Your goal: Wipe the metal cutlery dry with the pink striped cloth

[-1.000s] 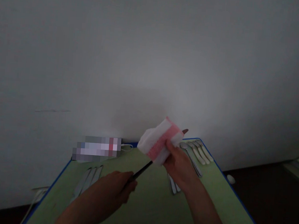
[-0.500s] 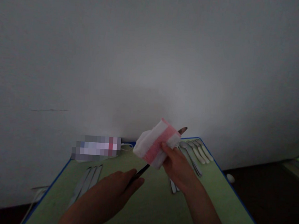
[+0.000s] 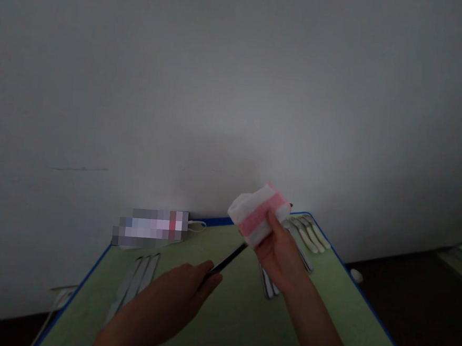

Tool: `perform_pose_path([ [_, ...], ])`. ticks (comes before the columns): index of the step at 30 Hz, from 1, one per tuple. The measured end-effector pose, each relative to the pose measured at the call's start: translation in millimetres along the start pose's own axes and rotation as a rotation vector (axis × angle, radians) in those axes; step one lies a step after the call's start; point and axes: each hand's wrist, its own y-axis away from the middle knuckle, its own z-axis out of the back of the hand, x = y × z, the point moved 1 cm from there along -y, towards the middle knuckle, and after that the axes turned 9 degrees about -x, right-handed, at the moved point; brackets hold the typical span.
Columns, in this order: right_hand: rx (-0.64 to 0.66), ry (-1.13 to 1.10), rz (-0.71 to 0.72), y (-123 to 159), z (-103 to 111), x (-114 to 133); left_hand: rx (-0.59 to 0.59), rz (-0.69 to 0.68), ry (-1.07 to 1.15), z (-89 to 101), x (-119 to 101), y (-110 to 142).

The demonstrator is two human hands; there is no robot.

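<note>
My left hand (image 3: pixel 185 288) is closed around the handle end of a table knife (image 3: pixel 228 260), which slants up to the right. A folded pink-and-white cloth (image 3: pixel 258 212) wraps the knife's far part, and only a bit of the tip shows past its right corner. My right hand (image 3: pixel 279 250) grips this cloth, thumb on top, pressing it round the blade. Under and beside my right hand lie more pieces of cutlery (image 3: pixel 267 282), partly covered by it.
On the green table (image 3: pixel 220 320) with a blue edge, several knives (image 3: pixel 138 280) lie at the left. Several white-handled forks (image 3: pixel 309 234) lie at the back right. A blurred-out box-like object (image 3: pixel 151 228) with a white cable (image 3: pixel 198 224) stands at the back left, against a grey wall (image 3: pixel 237 89).
My right hand and the cloth have slid up and right along the knife toward its tip, baring more of it near my left hand. The left hand has barely moved.
</note>
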Motion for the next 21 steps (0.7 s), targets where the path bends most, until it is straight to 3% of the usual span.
perform_pose_path([
  [13, 0.130, 0.195, -0.176, 6, 4, -12, 0.043, 0.009, 0.008, -3.7, 2, -1],
  [21, -0.104, -0.062, 0.108, -10, 6, 12, 0.050, -0.023, 0.028, 0.4, 0, 1],
])
